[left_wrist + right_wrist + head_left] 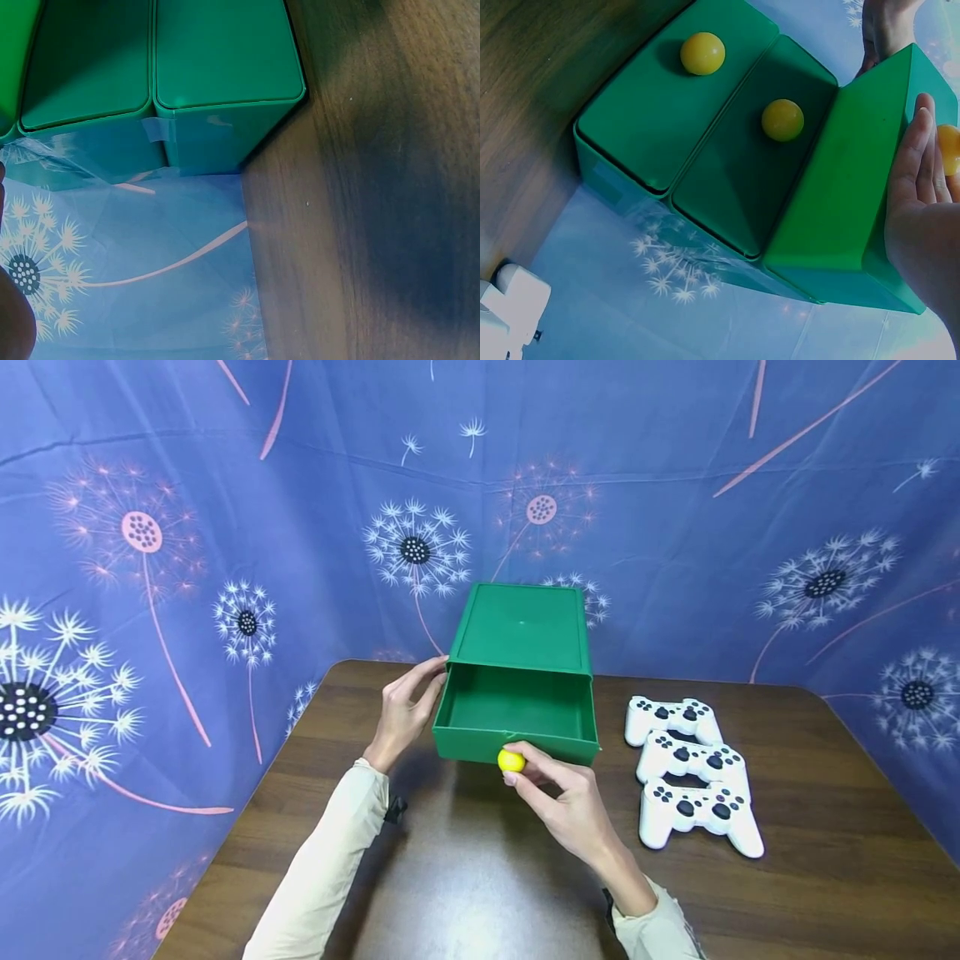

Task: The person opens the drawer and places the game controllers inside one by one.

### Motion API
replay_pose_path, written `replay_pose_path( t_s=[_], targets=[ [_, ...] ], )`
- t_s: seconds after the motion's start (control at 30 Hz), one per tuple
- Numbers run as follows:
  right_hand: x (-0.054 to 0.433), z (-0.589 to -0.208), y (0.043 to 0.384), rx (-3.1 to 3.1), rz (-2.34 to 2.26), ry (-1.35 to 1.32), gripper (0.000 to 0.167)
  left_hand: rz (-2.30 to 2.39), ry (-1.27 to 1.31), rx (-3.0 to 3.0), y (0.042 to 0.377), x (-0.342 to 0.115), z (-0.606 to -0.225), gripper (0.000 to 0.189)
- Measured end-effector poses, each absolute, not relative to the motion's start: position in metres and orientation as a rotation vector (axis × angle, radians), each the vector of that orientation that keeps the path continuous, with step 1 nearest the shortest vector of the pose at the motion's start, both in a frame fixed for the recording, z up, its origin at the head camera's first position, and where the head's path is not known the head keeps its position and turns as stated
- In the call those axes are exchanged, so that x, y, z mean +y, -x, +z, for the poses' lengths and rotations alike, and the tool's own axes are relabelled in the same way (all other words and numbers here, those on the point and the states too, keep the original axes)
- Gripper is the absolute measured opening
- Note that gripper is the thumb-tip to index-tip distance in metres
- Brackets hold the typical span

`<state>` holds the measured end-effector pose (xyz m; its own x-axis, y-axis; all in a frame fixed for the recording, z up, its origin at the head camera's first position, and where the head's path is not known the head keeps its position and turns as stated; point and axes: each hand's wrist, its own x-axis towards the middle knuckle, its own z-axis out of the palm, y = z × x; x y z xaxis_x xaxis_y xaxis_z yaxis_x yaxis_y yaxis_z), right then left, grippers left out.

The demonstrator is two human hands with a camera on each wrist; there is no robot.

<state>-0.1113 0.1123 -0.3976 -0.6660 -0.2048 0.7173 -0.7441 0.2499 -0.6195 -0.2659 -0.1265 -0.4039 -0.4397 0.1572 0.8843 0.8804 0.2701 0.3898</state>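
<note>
A green drawer cabinet [522, 625] stands at the back of the table, its top drawer [468, 745] pulled out and showing a bare green inside. My right hand [573, 810] pinches the yellow ball-shaped knob [512, 761] on that drawer's front between thumb and fingers. At the cabinet's left side my left hand [402, 714] touches the upper edge with its fingertips. Two lower drawers [622, 127] are closed in the right wrist view, with yellow knobs [783, 120] on their fronts. The left wrist view catches only a sliver of the left hand [15, 322].
Three white game controllers [693, 768] lie in an overlapping row right of the cabinet. Clear tape [157, 129] runs along the cabinet's side. Behind the brown wooden table [825, 793] hangs a blue dandelion-print cloth [645, 485].
</note>
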Motion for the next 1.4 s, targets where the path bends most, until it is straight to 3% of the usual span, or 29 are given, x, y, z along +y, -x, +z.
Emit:
replay_pose_path(
  t_s=[1.4],
  targets=[
    [0.114,-0.400,0.096,-2.022,1.377,-0.917,0.047,-1.225,0.946,-1.787,0.266,-0.126,-0.406,0.034]
  ],
)
